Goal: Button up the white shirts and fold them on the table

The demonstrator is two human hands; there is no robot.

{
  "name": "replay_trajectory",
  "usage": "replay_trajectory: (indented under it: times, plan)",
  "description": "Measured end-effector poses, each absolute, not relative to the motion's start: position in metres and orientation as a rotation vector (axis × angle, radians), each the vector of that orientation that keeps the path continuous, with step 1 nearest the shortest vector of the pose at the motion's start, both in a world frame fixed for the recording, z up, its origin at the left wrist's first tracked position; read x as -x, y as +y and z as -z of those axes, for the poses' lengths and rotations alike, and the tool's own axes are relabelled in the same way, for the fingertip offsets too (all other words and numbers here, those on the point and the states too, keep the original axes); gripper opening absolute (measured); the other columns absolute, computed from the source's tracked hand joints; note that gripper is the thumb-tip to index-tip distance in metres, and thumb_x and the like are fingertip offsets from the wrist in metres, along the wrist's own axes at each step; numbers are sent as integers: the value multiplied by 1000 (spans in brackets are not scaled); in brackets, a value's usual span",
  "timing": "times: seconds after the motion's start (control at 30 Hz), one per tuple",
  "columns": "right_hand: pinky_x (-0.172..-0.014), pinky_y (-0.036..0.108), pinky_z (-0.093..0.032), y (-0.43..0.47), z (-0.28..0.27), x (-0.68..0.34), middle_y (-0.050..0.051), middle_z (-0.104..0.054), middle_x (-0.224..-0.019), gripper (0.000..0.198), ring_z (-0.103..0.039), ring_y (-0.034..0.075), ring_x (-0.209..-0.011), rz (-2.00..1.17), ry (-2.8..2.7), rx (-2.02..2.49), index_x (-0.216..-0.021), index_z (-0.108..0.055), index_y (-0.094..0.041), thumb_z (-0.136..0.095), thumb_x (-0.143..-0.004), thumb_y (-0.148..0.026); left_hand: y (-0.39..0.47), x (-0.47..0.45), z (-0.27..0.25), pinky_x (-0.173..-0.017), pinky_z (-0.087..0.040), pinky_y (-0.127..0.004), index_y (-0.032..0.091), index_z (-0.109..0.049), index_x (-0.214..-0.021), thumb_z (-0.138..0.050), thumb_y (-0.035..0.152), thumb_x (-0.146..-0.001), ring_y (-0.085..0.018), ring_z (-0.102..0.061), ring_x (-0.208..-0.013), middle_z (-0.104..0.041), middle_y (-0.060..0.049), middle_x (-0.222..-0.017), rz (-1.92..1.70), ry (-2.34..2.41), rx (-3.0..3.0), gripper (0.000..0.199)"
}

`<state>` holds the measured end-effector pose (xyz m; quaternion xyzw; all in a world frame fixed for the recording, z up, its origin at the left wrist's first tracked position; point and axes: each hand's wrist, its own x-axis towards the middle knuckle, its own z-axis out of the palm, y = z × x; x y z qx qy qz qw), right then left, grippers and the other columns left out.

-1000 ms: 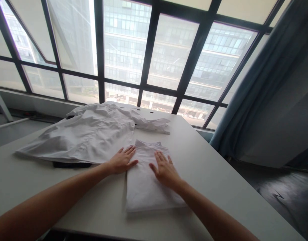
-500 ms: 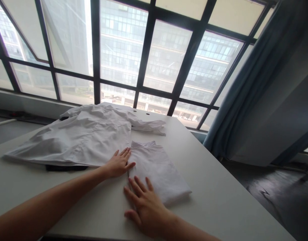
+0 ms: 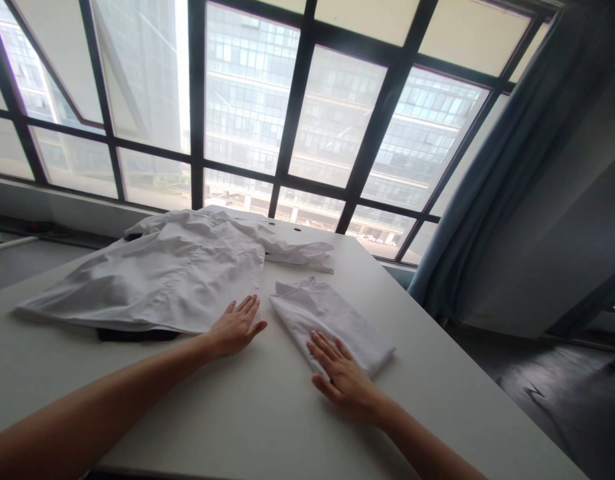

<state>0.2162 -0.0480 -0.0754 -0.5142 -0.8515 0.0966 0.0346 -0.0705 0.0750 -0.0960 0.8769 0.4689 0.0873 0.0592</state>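
Observation:
A folded white shirt [image 3: 332, 303] lies on the white table, its collar end toward the window. My right hand [image 3: 343, 373] rests flat on its near left part, fingers stretched out. To the left, my left hand [image 3: 236, 327] is open at the lower right edge of a spread-out white shirt [image 3: 172, 273], apart from the folded one. That larger shirt is wrinkled, with one sleeve [image 3: 302, 253] reaching right across the table. Whether my left fingertips press on its cloth or on the tabletop, I cannot tell.
The white table [image 3: 427, 400] runs toward a large dark-framed window [image 3: 282, 180]. Under the spread shirt's near edge a black item [image 3: 137, 335] sticks out. Two dark holes are near the table's far edge. A blue curtain [image 3: 467, 193] hangs at the right.
My right hand has moved right and a little away from me. The folded shirt has shifted right and turned, opening a gap from my left hand, which has hardly moved.

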Motion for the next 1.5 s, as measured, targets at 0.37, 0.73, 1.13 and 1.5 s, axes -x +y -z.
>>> replay_trajectory:
  times: [0.37,0.73,1.13,1.5]
  plan:
    - [-112,67,-21,18,104,-378,7,-22,-163,59,-19,31,-150,66,-1822,2581,-154,-33,-26,-23,-100,-49,72,69,91,-119,-16,-53,13,-36,-152,-24,53,-103,-27,-19,-150,-24,-15,-160,-199,1419,-2638,64]
    - [-112,64,-27,81,109,-452,10,-29,-160,58,-25,31,-148,-56,-1843,2463,-150,-42,-24,-28,-98,-46,75,78,84,-119,-20,-53,17,-46,-146,-53,50,-93,-30,-26,-147,-33,-17,-157,-318,1246,-2582,63]
    - [-109,53,-36,83,113,-459,12,-59,-138,45,-52,31,-130,329,-1541,2165,-122,-67,-21,-47,-92,-49,81,89,78,-97,-48,-32,21,-72,-90,-54,30,-92,-23,-64,-112,-69,-8,-120,-547,1027,-2636,20]
    - [-72,28,-46,76,87,-383,8,-76,-86,37,-69,23,-85,186,-1641,1986,-78,-73,-20,-49,-92,-46,66,80,67,-74,-46,-32,20,-56,-92,-32,43,-98,-24,-66,-80,-70,-8,-84,-907,1305,-2354,34]
